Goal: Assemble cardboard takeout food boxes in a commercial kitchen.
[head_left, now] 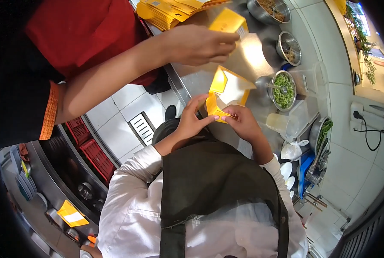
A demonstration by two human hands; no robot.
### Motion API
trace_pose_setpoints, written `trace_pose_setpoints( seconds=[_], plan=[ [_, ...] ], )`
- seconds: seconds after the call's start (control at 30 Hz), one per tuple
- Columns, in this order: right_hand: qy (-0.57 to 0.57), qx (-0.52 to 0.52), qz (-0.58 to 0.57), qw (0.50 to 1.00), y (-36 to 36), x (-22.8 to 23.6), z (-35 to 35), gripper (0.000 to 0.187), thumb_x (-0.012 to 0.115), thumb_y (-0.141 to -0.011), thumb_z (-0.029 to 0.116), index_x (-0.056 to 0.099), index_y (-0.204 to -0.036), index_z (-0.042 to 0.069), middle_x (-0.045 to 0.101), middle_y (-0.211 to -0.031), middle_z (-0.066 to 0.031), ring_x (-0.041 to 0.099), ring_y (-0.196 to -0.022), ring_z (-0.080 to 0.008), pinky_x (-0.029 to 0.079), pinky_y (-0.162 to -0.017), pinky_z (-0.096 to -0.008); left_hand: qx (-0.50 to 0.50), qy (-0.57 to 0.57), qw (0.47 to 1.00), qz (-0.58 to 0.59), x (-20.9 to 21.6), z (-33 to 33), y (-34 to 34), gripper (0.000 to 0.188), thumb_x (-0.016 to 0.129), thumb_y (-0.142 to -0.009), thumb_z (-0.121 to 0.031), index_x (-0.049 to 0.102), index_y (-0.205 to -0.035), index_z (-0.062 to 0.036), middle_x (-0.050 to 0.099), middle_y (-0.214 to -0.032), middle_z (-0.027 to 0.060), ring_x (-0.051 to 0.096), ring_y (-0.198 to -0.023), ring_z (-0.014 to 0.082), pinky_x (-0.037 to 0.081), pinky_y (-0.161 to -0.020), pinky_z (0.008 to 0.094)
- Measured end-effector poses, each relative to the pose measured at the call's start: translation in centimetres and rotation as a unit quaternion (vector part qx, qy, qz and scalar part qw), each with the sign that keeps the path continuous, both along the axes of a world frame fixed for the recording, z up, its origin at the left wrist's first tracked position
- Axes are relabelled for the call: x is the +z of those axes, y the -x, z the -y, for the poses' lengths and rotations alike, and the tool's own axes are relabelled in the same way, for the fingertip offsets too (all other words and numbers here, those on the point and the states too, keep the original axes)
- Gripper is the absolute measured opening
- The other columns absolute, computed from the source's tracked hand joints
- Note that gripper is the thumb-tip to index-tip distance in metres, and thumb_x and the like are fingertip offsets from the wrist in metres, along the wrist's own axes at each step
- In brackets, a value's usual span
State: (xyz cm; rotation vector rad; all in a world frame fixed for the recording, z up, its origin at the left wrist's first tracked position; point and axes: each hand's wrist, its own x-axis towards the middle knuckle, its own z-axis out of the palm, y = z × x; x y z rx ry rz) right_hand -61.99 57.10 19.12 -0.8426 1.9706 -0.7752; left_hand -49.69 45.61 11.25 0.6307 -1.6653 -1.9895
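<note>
A yellow cardboard food box (232, 89) with a white inside stands partly folded over the steel counter, its flaps raised. My left hand (193, 119) grips its near left corner, thumb against the near wall. At the near right corner my right hand (244, 122) pinches a folded flap between thumb and fingers. Just beyond the box, a co-worker's hand (205, 44) reaches in from the left with another yellow carton (228, 21) at its fingers.
Flat yellow cartons (166, 13) are stacked at the far left of the counter (196, 81). Along its right side stand a bowl of chopped greens (282, 91), two bowls of brownish food, a clear plastic tub (282, 123) and a tied bag (291, 150). Red crates (98, 159) sit at the left.
</note>
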Motion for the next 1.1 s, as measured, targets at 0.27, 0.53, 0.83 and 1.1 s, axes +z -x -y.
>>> trace_pose_setpoints(
  seconds=[0.27,0.53,0.83,1.1],
  plan=[
    [0.03,-0.001,0.08,0.996,-0.2,-2.5,1.0,0.018,0.053,-0.08,0.008,0.057,-0.094,-0.002,0.059,-0.079,-0.0092,0.052,-0.071,-0.0153,0.042,-0.068,-0.0268,-0.087,-0.133,0.985,0.074,-1.3,-1.4,-0.3,0.037,0.061,-0.081,-0.007,0.052,-0.116,0.0008,0.058,-0.108,0.0077,0.053,-0.09,0.0071,0.042,-0.078,0.0195],
    [0.066,-0.016,0.072,0.995,0.3,-4.4,0.7,0.023,0.055,-0.078,0.004,0.058,-0.099,-0.003,0.061,-0.085,-0.0105,0.056,-0.074,-0.0169,0.044,-0.07,-0.0277,-0.042,-0.173,0.984,0.004,-2.8,-1.4,0.2,0.028,0.063,-0.08,-0.008,0.059,-0.105,0.003,0.064,-0.092,0.0061,0.055,-0.079,0.0048,0.044,-0.07,0.0178],
    [0.046,-0.158,0.012,0.986,0.0,-4.4,0.4,0.013,0.066,-0.071,0.005,0.058,-0.079,-0.002,0.061,-0.073,-0.0066,0.055,-0.064,-0.0097,0.045,-0.061,-0.0224,-0.084,-0.213,0.972,0.045,-2.7,-0.3,0.7,0.018,0.061,-0.079,-0.001,0.063,-0.096,0.0036,0.064,-0.087,0.0053,0.056,-0.076,0.0064,0.044,-0.07,0.0181],
    [0.075,-0.19,-0.073,0.976,2.4,0.1,-2.8,0.014,0.061,-0.077,0.012,0.06,-0.088,0.003,0.061,-0.082,-0.0037,0.053,-0.073,-0.0099,0.042,-0.065,-0.0234,-0.041,-0.235,0.971,0.002,-5.4,4.6,3.6,0.015,0.065,-0.077,-0.003,0.063,-0.09,0.0032,0.065,-0.082,0.0071,0.059,-0.07,0.0079,0.046,-0.067,0.0186]
  ],
)
